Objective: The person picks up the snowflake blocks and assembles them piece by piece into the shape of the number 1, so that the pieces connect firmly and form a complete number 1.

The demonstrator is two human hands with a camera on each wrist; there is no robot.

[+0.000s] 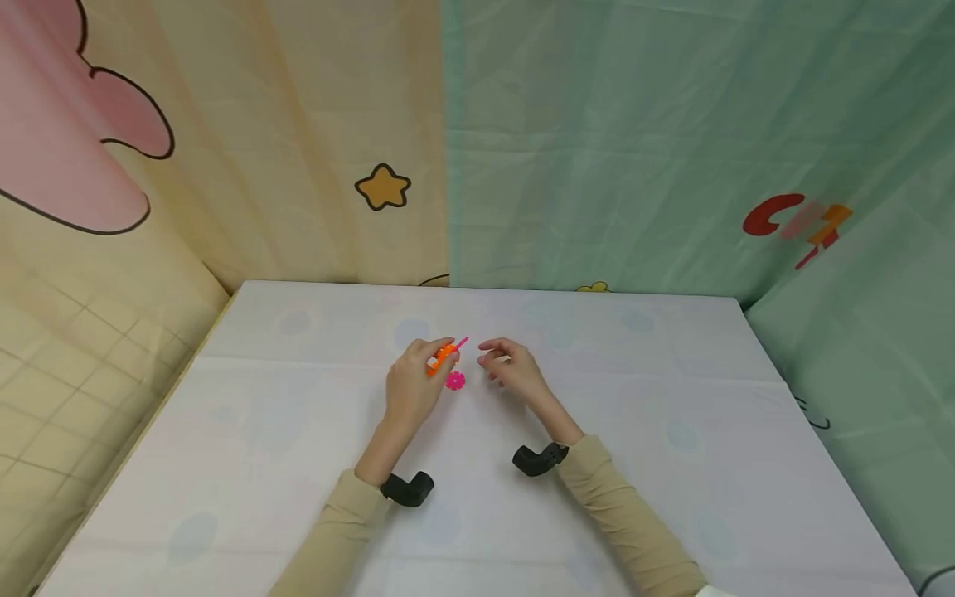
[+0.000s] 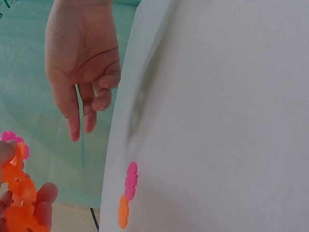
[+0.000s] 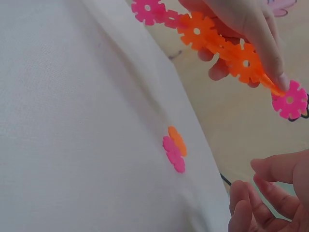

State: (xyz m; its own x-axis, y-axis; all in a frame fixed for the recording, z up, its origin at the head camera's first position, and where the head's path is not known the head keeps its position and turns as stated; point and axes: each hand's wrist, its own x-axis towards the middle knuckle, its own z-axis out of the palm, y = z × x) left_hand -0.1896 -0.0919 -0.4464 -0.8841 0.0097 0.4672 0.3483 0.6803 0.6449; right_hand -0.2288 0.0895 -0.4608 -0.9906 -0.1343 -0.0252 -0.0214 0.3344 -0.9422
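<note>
At the centre of my head view, the left hand (image 1: 411, 384) grips an orange-and-pink disc chain (image 3: 236, 59); beside it, the right hand (image 1: 517, 372) has its fingers loose. I see a pink disc (image 3: 173, 154) and an orange disc (image 3: 178, 141) on the tabletop (image 1: 224, 464).

Beyond the far edge of the white table with pale blue spots (image 1: 224, 448), a cream fabric curtain (image 1: 298, 124) meets a mint-green fabric curtain (image 1: 597, 141). A black-outlined amber star (image 1: 384, 187) marks the cream side. A black-outlined pink cartoon shape (image 1: 60, 124) spreads above the far left corner; thin grid lines (image 1: 88, 371) run beside the left edge. The light is soft.
</note>
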